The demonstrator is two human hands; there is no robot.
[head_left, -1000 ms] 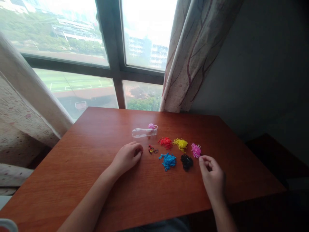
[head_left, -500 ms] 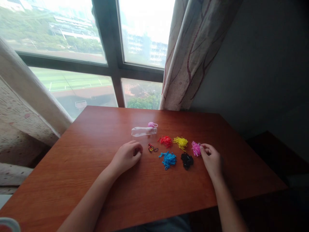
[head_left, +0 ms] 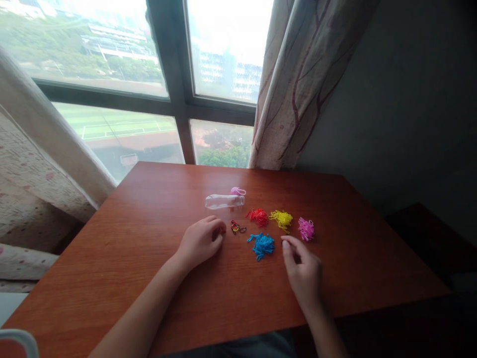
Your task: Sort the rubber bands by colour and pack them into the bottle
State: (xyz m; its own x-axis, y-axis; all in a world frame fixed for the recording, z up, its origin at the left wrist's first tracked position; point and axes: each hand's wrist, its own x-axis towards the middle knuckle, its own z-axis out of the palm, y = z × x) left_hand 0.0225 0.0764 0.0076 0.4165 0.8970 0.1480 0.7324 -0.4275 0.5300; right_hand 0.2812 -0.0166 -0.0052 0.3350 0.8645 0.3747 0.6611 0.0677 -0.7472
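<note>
My left hand (head_left: 203,240) rests curled on the table beside a small mixed cluster of red, yellow and black bands (head_left: 237,227). A speck of red shows at its fingertips, but what they hold is unclear. Over the spot of the black pile, my right hand (head_left: 302,266) has thumb and forefinger pinched together; the hand covers that pile, and only a dark bit shows at the tips. Close by lie piles of small loop-like bands: blue (head_left: 262,246), red (head_left: 258,217), yellow (head_left: 281,220) and pink (head_left: 306,229).
A clear bottle (head_left: 224,201) lies on its side behind the piles, with a pink cap with a loop (head_left: 237,191) beyond it. The wooden table (head_left: 122,238) meets a window and curtains (head_left: 290,99). A white curved object (head_left: 22,338) is at the lower left.
My right hand has moved left from the pink pile to the black one, now covering it. My left hand stays by the mixed cluster. The view has shifted slightly.
</note>
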